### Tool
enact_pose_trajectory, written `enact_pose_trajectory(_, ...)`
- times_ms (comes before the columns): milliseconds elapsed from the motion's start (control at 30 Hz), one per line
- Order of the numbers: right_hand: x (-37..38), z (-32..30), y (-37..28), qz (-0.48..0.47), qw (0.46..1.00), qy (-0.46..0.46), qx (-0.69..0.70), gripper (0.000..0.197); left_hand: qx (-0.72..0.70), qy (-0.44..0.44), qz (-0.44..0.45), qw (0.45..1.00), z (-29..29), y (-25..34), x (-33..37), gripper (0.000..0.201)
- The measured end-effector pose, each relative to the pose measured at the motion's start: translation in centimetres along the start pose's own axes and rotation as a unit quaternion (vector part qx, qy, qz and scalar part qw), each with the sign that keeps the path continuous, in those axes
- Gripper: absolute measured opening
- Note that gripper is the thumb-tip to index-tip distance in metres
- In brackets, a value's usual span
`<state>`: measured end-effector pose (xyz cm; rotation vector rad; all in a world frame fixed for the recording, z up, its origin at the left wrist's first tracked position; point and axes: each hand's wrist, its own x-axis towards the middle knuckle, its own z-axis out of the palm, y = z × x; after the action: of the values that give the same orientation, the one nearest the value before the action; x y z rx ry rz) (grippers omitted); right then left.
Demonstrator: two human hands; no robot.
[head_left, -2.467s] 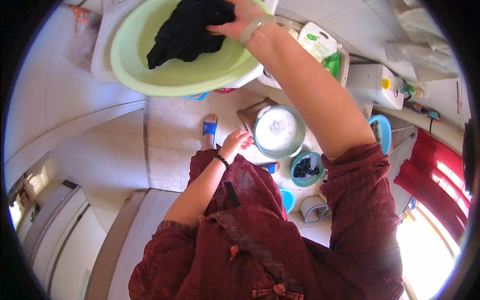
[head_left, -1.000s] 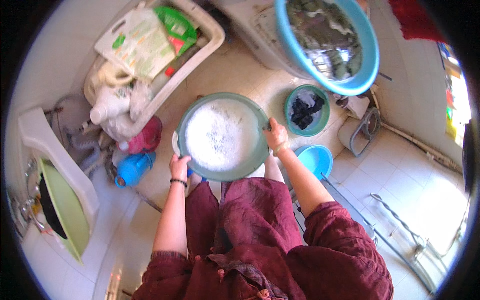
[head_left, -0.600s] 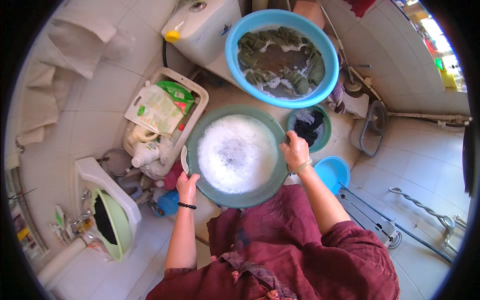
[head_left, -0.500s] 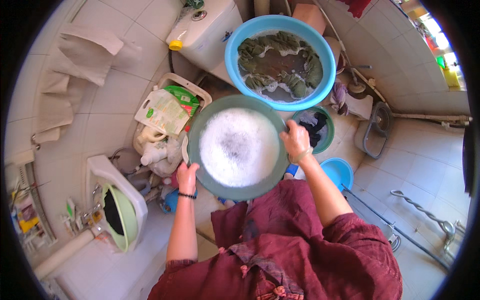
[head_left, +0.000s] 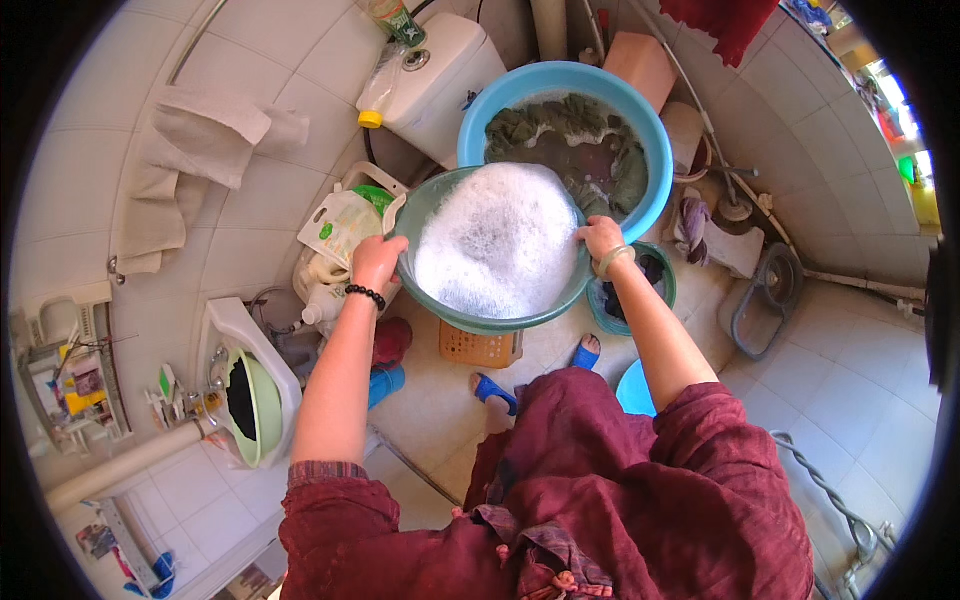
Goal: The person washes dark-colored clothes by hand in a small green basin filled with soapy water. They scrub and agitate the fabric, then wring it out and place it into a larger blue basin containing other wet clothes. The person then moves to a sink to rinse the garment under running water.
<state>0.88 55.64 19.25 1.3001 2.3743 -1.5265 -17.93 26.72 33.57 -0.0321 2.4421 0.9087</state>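
Observation:
Between my two hands is a green basin point(head_left: 455, 318) filled with white suds point(head_left: 490, 255). My left hand point(head_left: 378, 262), with a dark bead bracelet at the wrist, is closed on its left rim. My right hand point(head_left: 603, 238), with a pale bangle, grips the right rim. The basin is off the floor and seems tilted away from me, suds heaped toward its far side. Its far edge overlaps the near left part of a big blue basin point(head_left: 655, 150) in view. In that one, grey-green cloth point(head_left: 630, 180) soaks in murky, foamy water.
Below the held basin stands an orange basket point(head_left: 480, 347). A small green tub point(head_left: 668, 290) with dark cloth sits right of my blue slippers point(head_left: 586, 354). Bottles and bags crowd the left, beside a sink point(head_left: 285, 380) with a pale green bowl point(head_left: 268, 410). Behind is a toilet tank point(head_left: 450, 90).
I have carried the green basin upward and away from me, so it now overlaps the blue basin. The orange basket and my feet have come into view beneath it.

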Motion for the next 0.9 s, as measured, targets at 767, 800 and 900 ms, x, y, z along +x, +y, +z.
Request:
enact_pose_trajectory(767, 0.4, 5.9, 3.2, 0.292, 0.840, -0.222, 0.399, 0.013, 0.140, -0.123, 0.113, 0.976, 4.3, 21.7, 4.5, 0.026)
enact_pose_trajectory(800, 0.6, 6.7, 4.1, 0.301, 0.819, -0.225, 0.432, 0.014, 0.103, -0.150, 0.123, 0.976, 5.1, 23.1, 3.1, 0.025)
enact_pose_trajectory(900, -1.0, 7.2, 1.7, 0.339, 0.727, -0.236, 0.547, 0.014, 0.024, -0.136, 0.242, 0.960, 4.6, 23.6, 0.7, 0.022)
